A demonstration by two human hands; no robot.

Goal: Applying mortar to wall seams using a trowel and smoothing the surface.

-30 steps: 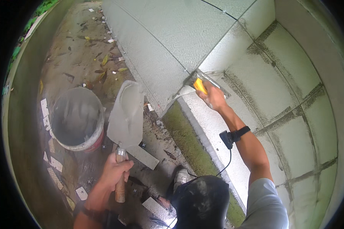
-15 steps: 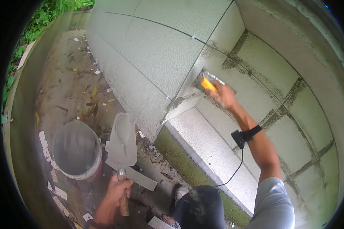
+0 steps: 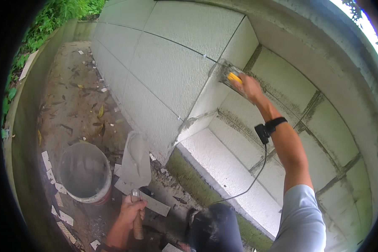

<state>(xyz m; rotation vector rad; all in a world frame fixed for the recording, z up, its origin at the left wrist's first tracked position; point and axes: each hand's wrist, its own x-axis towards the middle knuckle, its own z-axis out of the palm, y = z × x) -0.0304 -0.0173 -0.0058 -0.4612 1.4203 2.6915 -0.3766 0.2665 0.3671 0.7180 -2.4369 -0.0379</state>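
Gripping a float (image 3: 234, 77) by its yellow handle in a closed right hand (image 3: 251, 87), beyond the bucket (image 3: 97, 195) and well to its right. Also gripping a wooden-handled trowel (image 3: 144, 175) in a closed left hand (image 3: 131, 210), just right of the bucket, with pale paste (image 3: 135, 148) on its blade. Set at the corner of the block wall (image 3: 168, 71), too blurred to tell full contact from a slight gap. Best, probably, to keep the float nearly flat, press lightly and evenly, and sweep steadily along the edge. Avoid snagging the white clip (image 3: 204, 56) beyond the bucket and right of it. Hold the trowel level to keep the paste aboard.
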